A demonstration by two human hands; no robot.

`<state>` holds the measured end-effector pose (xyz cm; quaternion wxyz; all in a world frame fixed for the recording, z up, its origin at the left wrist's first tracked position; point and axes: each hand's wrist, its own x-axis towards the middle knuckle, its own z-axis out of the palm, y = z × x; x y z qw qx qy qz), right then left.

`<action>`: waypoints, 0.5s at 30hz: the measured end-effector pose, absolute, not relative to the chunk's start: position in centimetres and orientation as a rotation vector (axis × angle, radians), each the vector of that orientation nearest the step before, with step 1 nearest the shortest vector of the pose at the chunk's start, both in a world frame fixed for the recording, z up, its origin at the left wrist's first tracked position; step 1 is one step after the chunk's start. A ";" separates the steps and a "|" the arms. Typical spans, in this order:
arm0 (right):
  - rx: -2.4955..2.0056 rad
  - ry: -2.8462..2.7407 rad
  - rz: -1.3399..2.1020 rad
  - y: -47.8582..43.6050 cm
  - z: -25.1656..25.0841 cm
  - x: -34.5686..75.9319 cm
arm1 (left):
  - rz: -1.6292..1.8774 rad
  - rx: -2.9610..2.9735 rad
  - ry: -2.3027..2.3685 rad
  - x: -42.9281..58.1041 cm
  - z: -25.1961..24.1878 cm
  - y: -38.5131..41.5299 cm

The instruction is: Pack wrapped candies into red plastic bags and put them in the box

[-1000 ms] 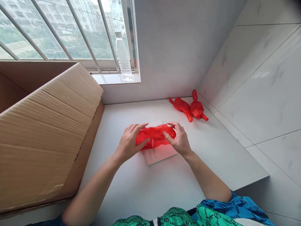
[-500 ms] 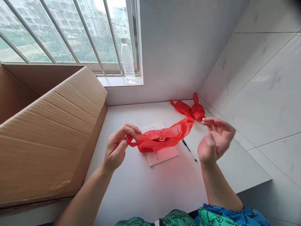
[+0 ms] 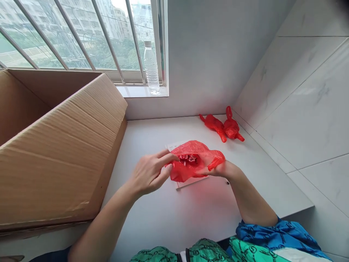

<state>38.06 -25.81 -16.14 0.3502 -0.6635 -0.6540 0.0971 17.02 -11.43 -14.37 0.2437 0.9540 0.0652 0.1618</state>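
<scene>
Head view: we hold the red plastic bag (image 3: 188,171) open, approx. centre of the bench (image 3: 158,225), over a paper sheet (image 3: 192,181). L grip (image 3: 149,173) narrow, fingertips pinching the mouth; R grip (image 3: 219,169) cupped round the right side, holding it too, so small wrapped items (image 3: 188,158) show inside. Two knotted red bags (image 3: 222,127) lie far right; cardboard box (image 3: 54,153) left.
</scene>
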 end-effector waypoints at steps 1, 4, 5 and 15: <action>-1.725 -1.685 0.287 -26.1 -16.0 38.2 | 0.451 2.656 0.172 17.3 -14.4 -11.6; -1.730 -1.661 0.467 -26.6 -15.6 38.7 | 0.432 2.718 0.021 18.1 -15.1 -12.4; -1.730 -1.646 0.556 -26.6 -15.6 39.0 | 0.400 2.726 -0.017 18.4 -15.6 -12.6; -2.467 -1.308 0.649 -25.0 -18.7 41.1 | 0.317 2.985 0.539 19.5 -19.6 -12.8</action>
